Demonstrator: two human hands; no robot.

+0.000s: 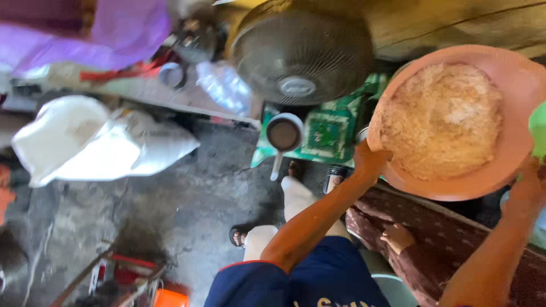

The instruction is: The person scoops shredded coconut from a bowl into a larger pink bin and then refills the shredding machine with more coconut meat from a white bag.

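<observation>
I hold a wide salmon-pink plastic basin (512,153) up in front of me, filled with pale, crumbly grated or ground food (441,119). My left hand (368,162) grips its near-left rim, thumb over the edge. My right hand (528,185) holds the rim at the far right, partly cut off by the frame edge. My legs in blue shorts and sandals show below the basin.
A dark table fan (301,54) stands ahead. Below it a small pan with a white handle (283,136) rests on a green patterned mat (330,133). White sacks (96,142) lie left on the concrete floor. Another person's hand (398,237) rests on maroon cloth at right.
</observation>
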